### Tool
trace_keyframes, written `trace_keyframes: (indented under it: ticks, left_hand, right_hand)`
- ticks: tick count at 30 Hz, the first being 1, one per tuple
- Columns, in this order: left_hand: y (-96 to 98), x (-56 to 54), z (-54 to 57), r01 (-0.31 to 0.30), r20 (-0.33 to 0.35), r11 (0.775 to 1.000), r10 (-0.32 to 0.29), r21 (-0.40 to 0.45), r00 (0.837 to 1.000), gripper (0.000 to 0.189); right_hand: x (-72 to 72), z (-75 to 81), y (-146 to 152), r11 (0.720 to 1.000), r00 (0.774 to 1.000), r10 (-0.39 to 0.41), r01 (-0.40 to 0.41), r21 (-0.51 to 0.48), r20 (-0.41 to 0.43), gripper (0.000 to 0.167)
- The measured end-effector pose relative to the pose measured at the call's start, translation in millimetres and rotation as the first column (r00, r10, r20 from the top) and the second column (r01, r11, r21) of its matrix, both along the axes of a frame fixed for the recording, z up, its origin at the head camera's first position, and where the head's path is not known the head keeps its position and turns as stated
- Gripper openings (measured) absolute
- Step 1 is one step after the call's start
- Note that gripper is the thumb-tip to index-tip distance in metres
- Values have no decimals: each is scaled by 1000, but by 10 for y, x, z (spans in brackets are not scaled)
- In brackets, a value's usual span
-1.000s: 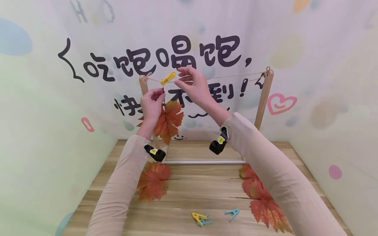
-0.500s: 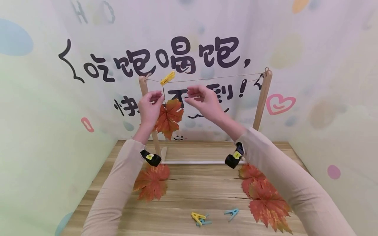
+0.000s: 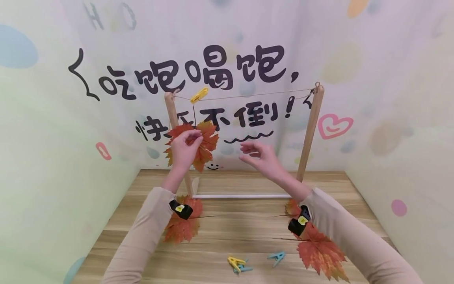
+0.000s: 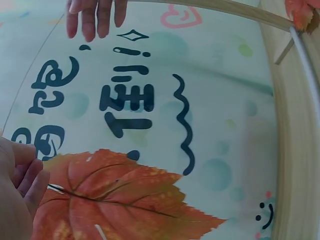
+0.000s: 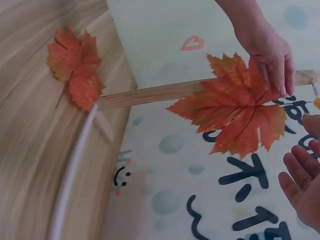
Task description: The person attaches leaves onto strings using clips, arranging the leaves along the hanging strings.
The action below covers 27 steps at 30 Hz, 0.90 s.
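Note:
An orange maple leaf [image 3: 203, 152] [image 4: 125, 200] [image 5: 235, 110] hangs by its stem from a yellow clip [image 3: 199, 95] on the string [image 3: 255, 94] of a small wooden rack. My left hand [image 3: 186, 148] [image 5: 270, 55] is at the leaf's top, its curled fingers pinching the leaf where the stem meets the blade. In the left wrist view my left fingertips [image 4: 35, 180] lie beside the stem. To the right of the leaf my right hand [image 3: 259, 156] [image 5: 305, 185] hovers with relaxed fingers and holds nothing.
The rack has two wooden posts [image 3: 170, 110] [image 3: 310, 130] and a white rod [image 3: 241, 196] at its base on the wooden table. Loose leaves lie at the left [image 3: 182, 227] and at the right [image 3: 319, 248]. A yellow clip [image 3: 235, 262] and a blue clip [image 3: 277, 257] lie near the front edge.
My right hand let go near the yellow clip and dropped down and to the right. My left hand slid down the stem to the leaf's top.

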<state>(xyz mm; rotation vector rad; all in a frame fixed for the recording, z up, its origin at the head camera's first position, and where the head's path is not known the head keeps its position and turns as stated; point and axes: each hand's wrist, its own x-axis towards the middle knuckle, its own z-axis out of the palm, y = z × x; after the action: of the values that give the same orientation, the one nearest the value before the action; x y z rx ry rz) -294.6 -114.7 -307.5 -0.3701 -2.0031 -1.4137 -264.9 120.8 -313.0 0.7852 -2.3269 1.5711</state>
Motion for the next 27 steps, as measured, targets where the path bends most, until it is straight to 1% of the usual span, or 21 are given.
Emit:
trace_keyframes:
  ticks: [2, 5, 8, 13, 16, 20, 22, 26, 27]
  left_hand:
    - [11, 1, -85, 11, 14, 1000, -11, -10, 1000, 16]
    - [24, 19, -229, 32, 46, 998, -30, -47, 998, 17]
    - [24, 63, -386, 68, 98, 995, -61, -78, 993, 17]
    - [-27, 159, -672, 122, 206, 985, -95, -122, 974, 16]
    - [-80, 196, -863, 139, 250, 979, -98, -152, 963, 16]
    - [-150, 226, -1083, 153, 303, 976, -100, -157, 948, 18]
    - [-164, 237, -1160, 156, 333, 976, -99, -150, 938, 19]
    - [-191, 243, -1312, 159, 366, 974, -91, -160, 926, 20]
    - [-201, 245, -1351, 159, 379, 974, -87, -164, 922, 20]
  right_hand:
    - [8, -94, 39, 1000, 1000, 4, -4, -2, 29, 35]
    - [21, -250, 102, 1000, 998, 7, -8, 12, 57, 34]
    - [52, -410, 160, 999, 997, 17, -20, 39, 79, 34]
    - [126, -706, 259, 994, 992, 42, -53, 94, 116, 35]
    - [172, -903, 328, 992, 987, 55, -71, 106, 150, 36]
    - [231, -1122, 390, 990, 981, 63, -85, 113, 185, 38]
    - [255, -1202, 413, 989, 979, 73, -96, 112, 189, 38]
    - [380, -1182, 404, 985, 964, 94, -126, 115, 249, 38]
    - [393, -1212, 406, 984, 959, 96, -131, 118, 265, 38]
